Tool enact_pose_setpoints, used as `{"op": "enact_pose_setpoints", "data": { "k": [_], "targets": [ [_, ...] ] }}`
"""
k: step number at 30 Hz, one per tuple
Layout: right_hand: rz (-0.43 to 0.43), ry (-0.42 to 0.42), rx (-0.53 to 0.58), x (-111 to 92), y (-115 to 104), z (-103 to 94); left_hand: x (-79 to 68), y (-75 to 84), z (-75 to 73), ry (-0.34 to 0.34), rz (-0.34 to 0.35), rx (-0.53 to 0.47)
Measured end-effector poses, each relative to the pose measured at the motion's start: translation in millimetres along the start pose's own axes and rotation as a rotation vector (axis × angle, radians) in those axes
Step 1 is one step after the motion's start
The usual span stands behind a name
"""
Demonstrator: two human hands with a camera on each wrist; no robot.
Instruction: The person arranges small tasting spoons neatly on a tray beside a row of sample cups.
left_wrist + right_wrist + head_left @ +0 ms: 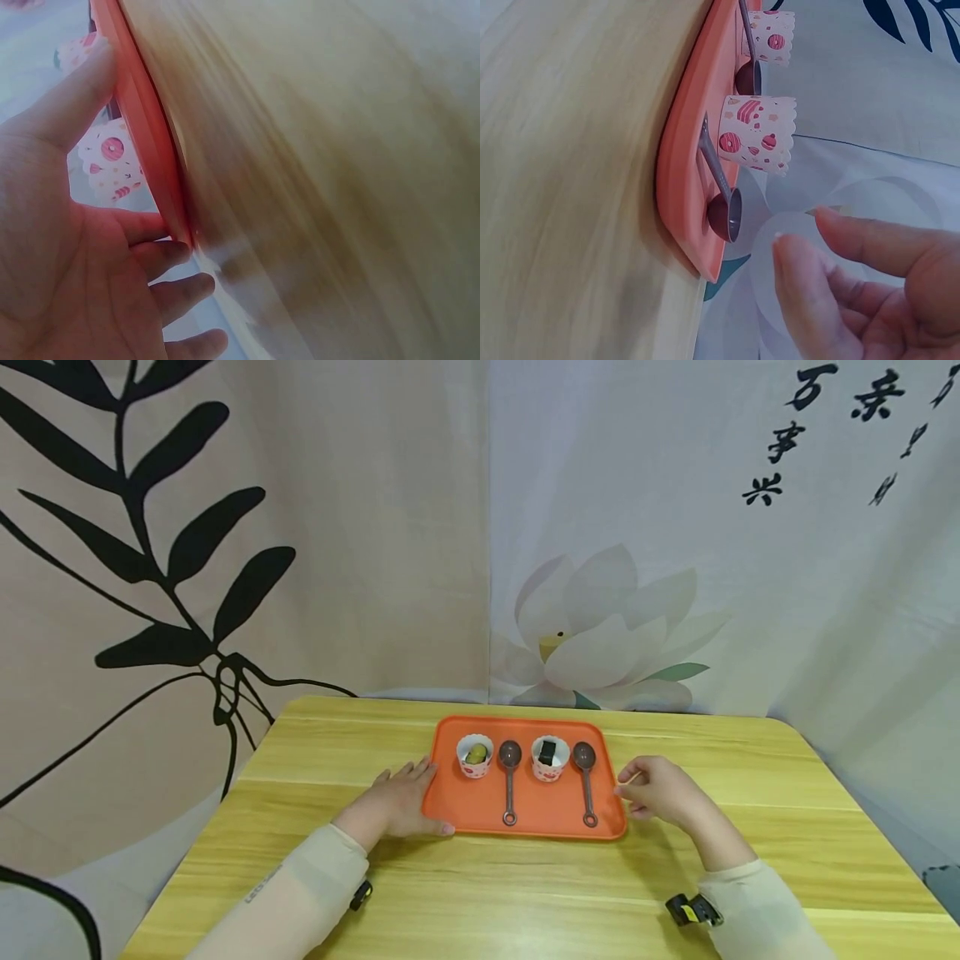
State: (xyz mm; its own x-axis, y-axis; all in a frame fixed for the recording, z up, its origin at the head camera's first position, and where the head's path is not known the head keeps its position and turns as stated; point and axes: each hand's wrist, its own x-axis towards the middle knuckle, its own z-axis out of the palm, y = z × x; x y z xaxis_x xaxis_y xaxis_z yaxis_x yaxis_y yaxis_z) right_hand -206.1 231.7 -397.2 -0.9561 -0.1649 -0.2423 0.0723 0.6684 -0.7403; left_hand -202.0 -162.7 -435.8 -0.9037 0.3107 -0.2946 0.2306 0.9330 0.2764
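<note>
An orange tray lies on the table. On it stand a patterned paper cup with a green item and a second cup with a white and black item. A dark spoon lies beside each cup, bowl toward the back; the other spoon is at the right. My left hand rests at the tray's left edge, thumb along the front rim, fingers spread. Close by the right edge, my right hand hovers with thumb and fingers loosely bent, a gap between thumb and forefinger in the right wrist view.
The wood-grain table extends around the tray. Behind it hangs a pale curtain with a printed plant, lotus and black characters. Dark wrist devices sit on both sleeves.
</note>
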Motion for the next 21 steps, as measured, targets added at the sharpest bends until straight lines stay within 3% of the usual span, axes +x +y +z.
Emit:
{"op": "enact_pose_setpoints", "data": {
  "k": [10, 21],
  "targets": [
    [-0.034, 0.05, -0.035, -9, 4, -7.4, -2.8, 1.6, 1.0, 0.009, -0.002, 0.016],
    [-0.135, 0.125, -0.204, -17, 11, -11.9, -7.4, 2.4, 2.4, 0.022, 0.02, 0.041]
  ]
}}
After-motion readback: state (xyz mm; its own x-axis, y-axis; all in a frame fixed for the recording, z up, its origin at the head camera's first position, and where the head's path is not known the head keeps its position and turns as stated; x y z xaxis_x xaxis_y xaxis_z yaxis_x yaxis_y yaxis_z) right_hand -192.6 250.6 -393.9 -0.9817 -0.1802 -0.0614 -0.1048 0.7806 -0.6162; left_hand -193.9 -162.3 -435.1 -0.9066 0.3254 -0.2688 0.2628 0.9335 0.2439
